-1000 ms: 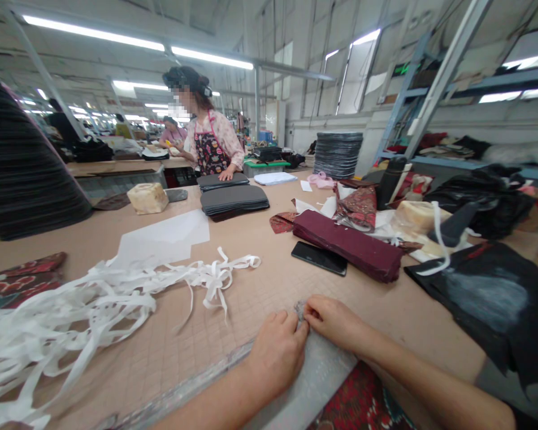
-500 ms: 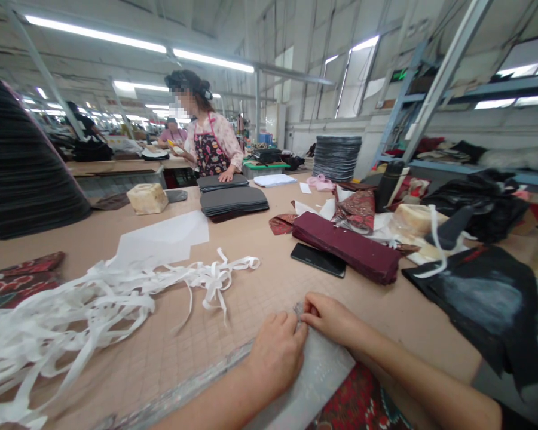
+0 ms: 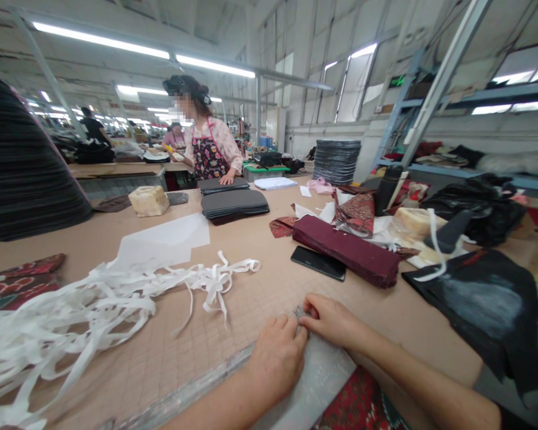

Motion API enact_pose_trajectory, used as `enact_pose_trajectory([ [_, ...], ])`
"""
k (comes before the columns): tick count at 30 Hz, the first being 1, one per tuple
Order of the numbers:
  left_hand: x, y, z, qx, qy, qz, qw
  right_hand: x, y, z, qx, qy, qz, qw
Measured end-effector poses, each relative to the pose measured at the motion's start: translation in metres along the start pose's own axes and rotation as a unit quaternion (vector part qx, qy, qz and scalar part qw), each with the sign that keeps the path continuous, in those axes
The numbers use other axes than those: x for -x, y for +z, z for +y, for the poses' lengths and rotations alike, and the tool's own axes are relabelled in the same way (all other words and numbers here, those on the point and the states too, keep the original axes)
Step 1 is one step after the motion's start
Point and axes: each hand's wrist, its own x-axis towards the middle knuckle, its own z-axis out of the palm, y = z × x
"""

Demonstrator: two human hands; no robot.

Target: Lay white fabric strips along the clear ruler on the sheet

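Both hands are at the top edge of a pale grey fabric piece (image 3: 325, 364) near the table's front. My left hand (image 3: 280, 352) is closed, its curled fingers pressed on the folded edge. Beside it, my right hand (image 3: 327, 319) pinches the upper corner of the same piece between thumb and fingers. The folded edge runs down to the lower left, partly behind my left forearm. Red patterned fabric (image 3: 356, 400) shows under the grey piece at the lower right. My palms hide part of the grey fabric.
White strips (image 3: 94, 310) lie tangled on the left. Ahead are a black phone (image 3: 318, 263), a maroon fabric bundle (image 3: 345, 248) and stacked dark panels (image 3: 234, 203). A co-worker (image 3: 210, 143) stands across the table, one hand on a panel stack. Black material (image 3: 484, 298) lies right.
My hands stay at the same edge of the grey fabric, with only a slight shift of the fingers. The view has tilted very slightly.
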Motion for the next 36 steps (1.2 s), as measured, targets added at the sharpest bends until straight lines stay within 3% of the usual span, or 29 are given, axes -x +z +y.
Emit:
enact_pose_trajectory([
  [10, -0.001, 0.0, -0.001, 0.006, -0.001, 0.006, 1.0, 0.001, -0.004, 0.001, 0.015, -0.034, 0.005, 0.999],
  [21, 0.0, 0.001, 0.0, 0.013, -0.003, 0.005, 1.0, -0.004, 0.001, -0.013, 0.092, 0.0, -0.008, 0.996],
  [30, -0.004, -0.001, -0.001, 0.026, -0.007, 0.005, 1.0, -0.011, 0.001, 0.001, 0.078, -0.037, -0.042, 0.995],
  [36, -0.005, -0.001, -0.002, 0.035, -0.016, 0.005, 0.999, -0.014, -0.004, 0.009, 0.09, -0.037, 0.004, 0.995],
])
